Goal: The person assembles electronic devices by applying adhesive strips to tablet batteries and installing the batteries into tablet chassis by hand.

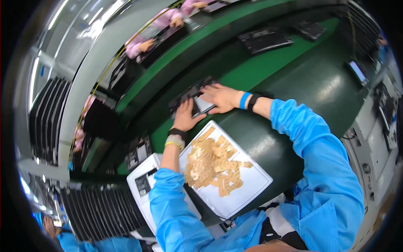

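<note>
Presently both hands, left hand (183, 116) and right hand (221, 98), lie flat and open on the dark panel (194, 99), steadying it on the green surface (268, 63); the white tray (247, 185) of tan pieces (212, 163) sits near.

Glossy white plastic tray (247, 185); matt green belt (268, 63).

1. Bright, cool light is falling from above; long ceiling strip lights (90, 19) are blowing out to white at the upper left.
2. Glare is spreading in a pale patch over the glossy green desk (331, 86) toward its right edge.
3. The white tray (247, 185) is reading almost overexposed, with only soft shadows beside it.
4. Fisheye distortion is bending straight edges strongly, and a black vignette is ringing the frame.
5. Detail is softening and smearing toward the rim; the centre is staying fairly sharp.
</note>
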`<move>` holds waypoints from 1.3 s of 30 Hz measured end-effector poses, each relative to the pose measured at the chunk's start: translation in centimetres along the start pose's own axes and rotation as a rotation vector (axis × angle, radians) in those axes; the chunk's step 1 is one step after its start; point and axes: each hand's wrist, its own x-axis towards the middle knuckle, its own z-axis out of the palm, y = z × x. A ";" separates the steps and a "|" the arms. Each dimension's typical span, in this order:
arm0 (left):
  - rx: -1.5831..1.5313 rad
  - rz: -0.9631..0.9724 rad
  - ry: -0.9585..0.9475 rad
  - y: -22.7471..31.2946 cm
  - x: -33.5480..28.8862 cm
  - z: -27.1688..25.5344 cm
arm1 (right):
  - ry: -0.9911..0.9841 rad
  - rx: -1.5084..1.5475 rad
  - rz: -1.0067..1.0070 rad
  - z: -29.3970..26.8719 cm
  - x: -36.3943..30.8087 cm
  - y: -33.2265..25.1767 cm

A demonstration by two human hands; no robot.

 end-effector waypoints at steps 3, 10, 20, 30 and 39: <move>0.071 -0.100 -0.056 1.5 -1.3 -0.7 | -0.075 -0.067 0.019 -0.6 0.6 -1.3; 0.017 -0.288 -0.095 0.1 -4.1 -2.2 | -0.052 -0.104 0.068 0.4 1.0 -2.8; -0.231 -0.364 -0.031 2.8 -20.7 -20.9 | -0.076 -0.053 0.091 1.0 0.8 -3.1; -0.148 -0.533 0.072 -3.1 -34.8 -14.6 | 0.140 0.514 0.151 -7.4 3.3 -7.6; 0.063 -0.737 0.370 -0.1 -34.4 -15.5 | 0.012 1.417 -1.218 -29.7 -3.6 -17.3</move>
